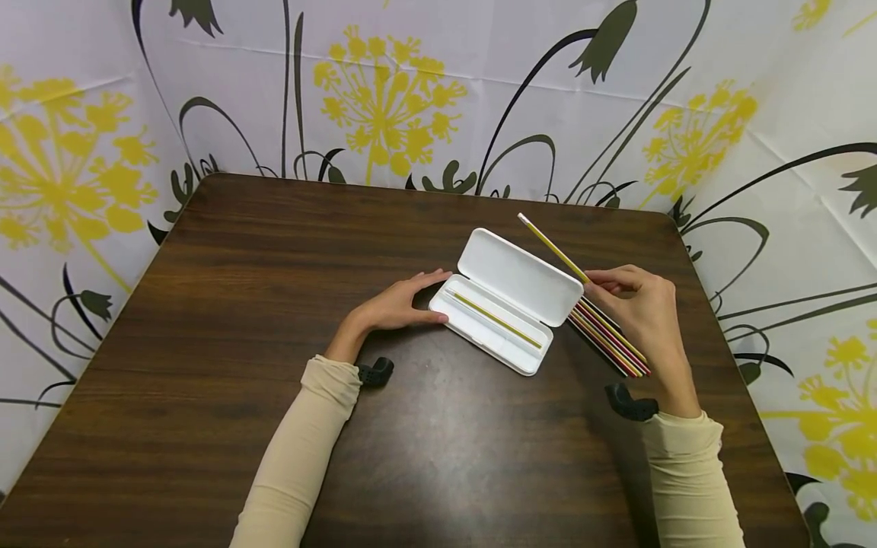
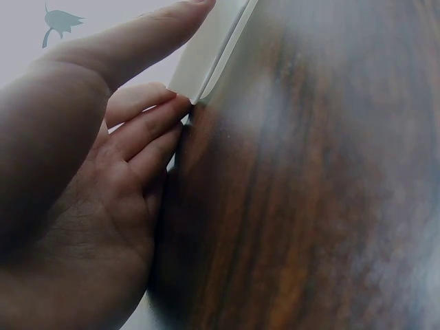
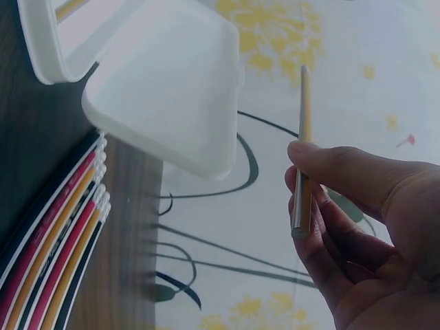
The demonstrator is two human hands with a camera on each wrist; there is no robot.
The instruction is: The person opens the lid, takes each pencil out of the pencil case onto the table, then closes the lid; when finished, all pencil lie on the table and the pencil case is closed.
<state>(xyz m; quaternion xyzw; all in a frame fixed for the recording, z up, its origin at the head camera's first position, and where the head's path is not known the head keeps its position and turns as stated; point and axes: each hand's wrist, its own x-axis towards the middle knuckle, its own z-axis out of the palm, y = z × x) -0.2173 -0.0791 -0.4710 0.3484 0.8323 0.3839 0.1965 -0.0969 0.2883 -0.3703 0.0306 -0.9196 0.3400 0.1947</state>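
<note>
A white pencil case [image 1: 521,274] stands with its lid up on the wooden table. One yellow pencil [image 1: 496,320] lies in its tray. My left hand [image 1: 393,304] touches the case's left end, fingers fairly straight and thumb at the near edge. My right hand [image 1: 640,304] pinches another yellow-and-white pencil [image 3: 306,113] between thumb and fingers, raised above the table beyond the case's right end. Below that hand lies a row of several striped pencils [image 1: 606,335] in red, yellow and black, partly hidden by it in the head view.
The dark wooden table [image 1: 274,251] reaches back to a white cloth [image 1: 521,46] printed with yellow flowers and dark stems. A black wrist device [image 1: 375,372] sits at the left cuff, and another wrist device [image 1: 630,403] at the right one.
</note>
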